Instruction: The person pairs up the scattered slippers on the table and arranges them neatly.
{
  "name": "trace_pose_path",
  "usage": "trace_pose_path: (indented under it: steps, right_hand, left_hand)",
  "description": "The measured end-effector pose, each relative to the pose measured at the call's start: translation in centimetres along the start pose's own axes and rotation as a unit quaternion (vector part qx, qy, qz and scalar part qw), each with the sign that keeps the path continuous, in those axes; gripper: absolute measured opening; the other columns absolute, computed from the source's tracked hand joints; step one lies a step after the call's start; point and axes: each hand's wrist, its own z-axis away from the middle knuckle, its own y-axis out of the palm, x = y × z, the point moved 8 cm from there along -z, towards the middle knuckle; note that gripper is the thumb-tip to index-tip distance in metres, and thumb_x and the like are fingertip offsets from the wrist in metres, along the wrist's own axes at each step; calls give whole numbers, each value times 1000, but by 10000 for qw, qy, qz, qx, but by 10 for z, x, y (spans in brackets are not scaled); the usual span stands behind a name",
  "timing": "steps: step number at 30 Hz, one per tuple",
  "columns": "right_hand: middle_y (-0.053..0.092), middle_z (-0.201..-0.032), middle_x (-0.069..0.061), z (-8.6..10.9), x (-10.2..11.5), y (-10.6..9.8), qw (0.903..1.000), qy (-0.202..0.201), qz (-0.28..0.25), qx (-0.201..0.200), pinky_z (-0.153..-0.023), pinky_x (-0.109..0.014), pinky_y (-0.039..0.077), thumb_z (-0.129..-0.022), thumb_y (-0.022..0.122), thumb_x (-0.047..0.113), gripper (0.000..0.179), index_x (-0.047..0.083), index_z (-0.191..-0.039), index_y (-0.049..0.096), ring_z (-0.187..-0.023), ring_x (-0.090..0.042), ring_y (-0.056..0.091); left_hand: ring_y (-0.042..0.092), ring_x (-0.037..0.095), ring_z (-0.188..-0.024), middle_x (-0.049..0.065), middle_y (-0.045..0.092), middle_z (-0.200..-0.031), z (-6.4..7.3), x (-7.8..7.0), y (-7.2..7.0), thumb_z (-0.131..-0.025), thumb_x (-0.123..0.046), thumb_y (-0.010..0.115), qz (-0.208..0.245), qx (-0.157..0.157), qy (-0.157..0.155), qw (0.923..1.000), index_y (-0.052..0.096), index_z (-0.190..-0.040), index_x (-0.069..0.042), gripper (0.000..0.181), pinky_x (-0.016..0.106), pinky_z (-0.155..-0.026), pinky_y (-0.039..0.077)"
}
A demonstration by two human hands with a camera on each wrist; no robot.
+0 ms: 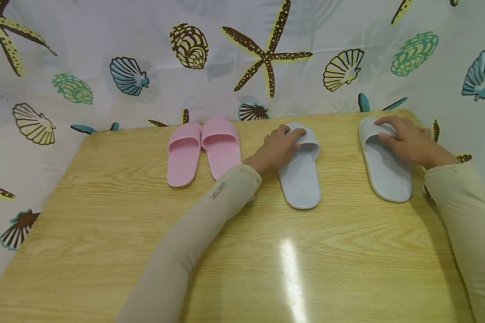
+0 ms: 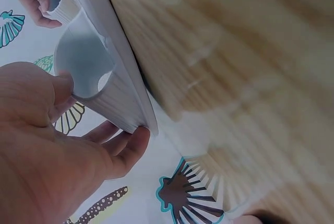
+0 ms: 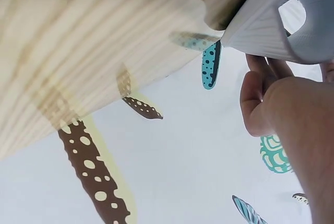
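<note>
Two light grey slippers lie apart on the wooden table (image 1: 234, 251), toes toward the back. My left hand (image 1: 275, 149) is on the strap of the left grey slipper (image 1: 302, 186). In the left wrist view its thumb is at the strap's opening and curled fingertips touch the toe end of the slipper (image 2: 125, 104). My right hand (image 1: 414, 142) grips the strap of the right grey slipper (image 1: 390, 177), thumb at the opening and fingers across the top. The right wrist view shows those fingers against the slipper's side (image 3: 255, 36), partly hidden behind the hand.
A pair of pink slippers (image 1: 183, 166) stands side by side left of my left hand, partly behind its sleeve (image 1: 202, 229). A white curtain (image 1: 145, 27) printed with shells and starfish hangs along the table's back edge and sides.
</note>
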Motion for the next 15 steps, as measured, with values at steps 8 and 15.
trace_pose_path:
  steps: [8,15]
  right_hand:
    - [27,-154,-34,7,9,4,9998,-163,-38,-81,-96,-76,6,-108,35,41,54,8,-150,30,-142,-55,17]
    - [30,-152,-34,10,25,7,9987,-441,-106,-220,-96,-72,6,-107,40,34,49,9,-148,34,-140,-54,21]
  left_hand:
    - [42,33,-137,17,38,-150,9,-2,2,-107,-31,41,-206,93,50,9997,35,-152,-27,45,49,-108,39]
    - [42,35,-138,18,38,-150,31,7,-1,-106,-31,44,-79,57,57,9999,37,-150,-28,45,53,-110,37]
